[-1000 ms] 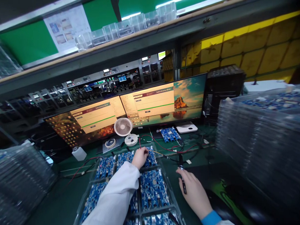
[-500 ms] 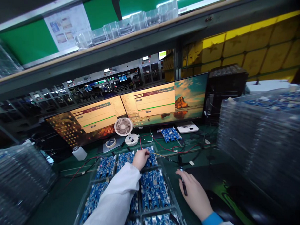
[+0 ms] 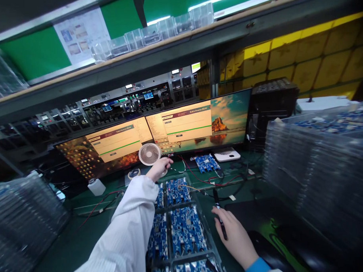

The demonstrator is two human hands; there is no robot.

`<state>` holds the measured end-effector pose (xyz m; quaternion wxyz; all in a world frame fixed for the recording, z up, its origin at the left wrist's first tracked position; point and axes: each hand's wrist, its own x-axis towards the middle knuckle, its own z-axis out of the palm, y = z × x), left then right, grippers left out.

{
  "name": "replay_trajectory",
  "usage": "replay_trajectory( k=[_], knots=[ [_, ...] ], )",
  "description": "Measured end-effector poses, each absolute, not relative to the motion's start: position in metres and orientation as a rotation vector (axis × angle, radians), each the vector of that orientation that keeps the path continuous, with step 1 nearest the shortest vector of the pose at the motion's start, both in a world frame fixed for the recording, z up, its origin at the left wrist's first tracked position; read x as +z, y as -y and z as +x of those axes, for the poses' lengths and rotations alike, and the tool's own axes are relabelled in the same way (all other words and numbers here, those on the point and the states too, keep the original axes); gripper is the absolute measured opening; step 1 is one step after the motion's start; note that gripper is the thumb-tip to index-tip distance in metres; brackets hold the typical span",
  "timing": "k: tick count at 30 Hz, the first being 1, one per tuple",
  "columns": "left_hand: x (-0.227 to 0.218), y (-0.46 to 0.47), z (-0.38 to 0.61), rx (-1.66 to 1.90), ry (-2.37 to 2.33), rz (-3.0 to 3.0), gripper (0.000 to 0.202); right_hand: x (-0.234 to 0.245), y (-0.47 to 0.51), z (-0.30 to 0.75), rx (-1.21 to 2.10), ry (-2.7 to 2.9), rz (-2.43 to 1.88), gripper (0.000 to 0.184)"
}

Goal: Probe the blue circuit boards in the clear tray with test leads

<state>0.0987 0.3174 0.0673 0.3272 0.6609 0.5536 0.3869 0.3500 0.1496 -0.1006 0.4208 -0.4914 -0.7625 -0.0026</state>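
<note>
My left hand [image 3: 160, 168] is raised past the far edge of the clear tray [image 3: 169, 210], in front of the small white fan [image 3: 149, 154]. Its fingers are pinched together, with a thin red wire [image 3: 190, 170] running close to the fingertips. My right hand [image 3: 234, 233] rests right of the tray, its fingers curled around a slim black pen [image 3: 223, 227]. Blue circuit boards [image 3: 187, 227] lie in the tray's compartments. A yellow wire [image 3: 191, 187] reaches the far right board [image 3: 178, 190], where a small red light glows. My left sleeve covers the tray's left side.
Two monitors [image 3: 195, 121] stand behind the tray. A loose blue board [image 3: 206, 163] lies by a white box [image 3: 226, 154]. Tall stacks of clear trays flank me, left [image 3: 26, 220] and right [image 3: 307, 167]. A black mouse mat [image 3: 261, 212] lies at right; a shelf [image 3: 166, 45] crosses above.
My left hand has moved from the far right board up and away toward the fan, and the red wire's near end has shifted with it. My right hand has barely moved.
</note>
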Motion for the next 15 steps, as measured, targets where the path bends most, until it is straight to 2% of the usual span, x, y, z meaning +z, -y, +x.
replay_trajectory(
  k=[3, 6, 9, 15],
  knots=[
    [0.086, -0.329, 0.118, 1.180, -1.349, 1.893, 0.029, -0.099, -0.149, 0.350, 0.005, 1.917, -1.222, 0.027],
    [0.083, -0.335, 0.131, 1.134, -1.295, 2.060, 0.019, -0.099, -0.148, 0.351, 0.017, 1.917, -1.214, 0.026],
    [0.051, -0.333, 0.130, 0.936, -1.330, 2.151, 0.012, -0.098, -0.149, 0.350, 0.038, 1.918, -1.209, 0.026],
    [-0.018, -0.325, 0.093, 0.699, -1.669, 2.059, 0.021, -0.095, -0.146, 0.349, 0.088, 1.917, -1.211, 0.026]
  ],
)
